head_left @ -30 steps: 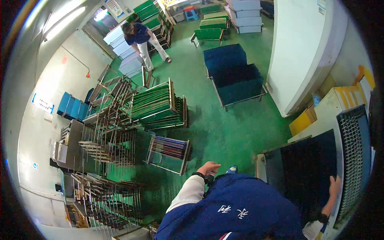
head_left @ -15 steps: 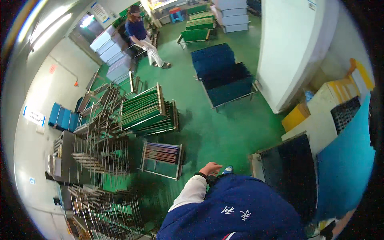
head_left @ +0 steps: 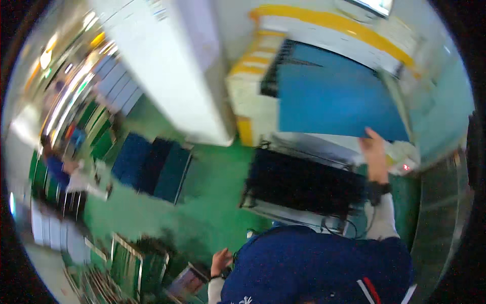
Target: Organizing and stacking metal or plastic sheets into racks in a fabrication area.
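Observation:
My right hand [head_left: 373, 154] is closed on the near edge of a large flat blue sheet [head_left: 334, 96], close to its right corner. The sheet lies tilted over a white, yellow-taped surface, and my thumb and fingertips meet at its edge. My left hand [head_left: 220, 261] hangs low beside my body, its fingers curled in, a little blurred, with nothing seen in it. Just below the sheet stands a rack [head_left: 306, 182] loaded with dark panels. A thin dark cable [head_left: 336, 226] loops at the rack's near right end.
A white pillar [head_left: 172, 71] rises left of the taped boxes [head_left: 253, 66]. Beyond it, a rack of dark blue panels [head_left: 152, 167] stands on the green floor. Metal racks [head_left: 126, 266] crowd the lower left. Another person [head_left: 68, 172] is at the far left.
My view has swung to the right, so the blue sheet and dark rack now sit in front of me. My right hand shows clearly on the sheet's edge; the left hangs lower.

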Demonstrator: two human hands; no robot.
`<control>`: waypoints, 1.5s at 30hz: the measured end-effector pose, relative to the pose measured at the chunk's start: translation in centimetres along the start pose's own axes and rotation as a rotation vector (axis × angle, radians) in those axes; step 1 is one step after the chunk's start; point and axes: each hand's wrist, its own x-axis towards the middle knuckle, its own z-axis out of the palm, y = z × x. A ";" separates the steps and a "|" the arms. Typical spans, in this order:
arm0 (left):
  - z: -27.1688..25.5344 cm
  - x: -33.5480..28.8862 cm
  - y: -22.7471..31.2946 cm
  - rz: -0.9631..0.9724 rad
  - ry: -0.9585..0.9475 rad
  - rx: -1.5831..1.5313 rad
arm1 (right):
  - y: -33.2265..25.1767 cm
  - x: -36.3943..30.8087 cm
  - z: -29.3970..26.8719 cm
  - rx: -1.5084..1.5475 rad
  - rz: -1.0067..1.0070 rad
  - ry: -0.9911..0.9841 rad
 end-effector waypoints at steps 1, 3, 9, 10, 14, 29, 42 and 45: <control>-2.6 1.1 -5.7 0.317 0.010 0.343 | -1.1 -1.4 2.9 0.047 0.078 -0.003; -0.1 1.2 -0.2 0.494 -0.066 0.694 | 0.8 -1.6 2.0 0.567 0.283 0.093; 2.1 0.2 3.5 0.534 -0.042 0.978 | 5.7 0.9 3.0 0.696 0.391 0.095; 1.7 0.6 1.8 0.243 -0.029 0.646 | 7.3 0.9 2.0 0.630 0.371 0.024; 3.0 0.9 2.2 -0.218 0.054 -0.078 | 4.9 -0.3 2.8 0.661 0.465 0.031; 4.9 -1.0 4.8 -0.421 0.190 -0.333 | 9.3 6.0 1.7 0.578 0.375 -0.104; 6.3 -1.8 6.9 -0.414 0.190 -0.312 | 7.7 6.4 2.3 0.652 0.488 -0.010; 6.0 -1.1 5.2 -0.399 0.185 -0.349 | 7.5 6.9 2.5 0.644 0.567 0.033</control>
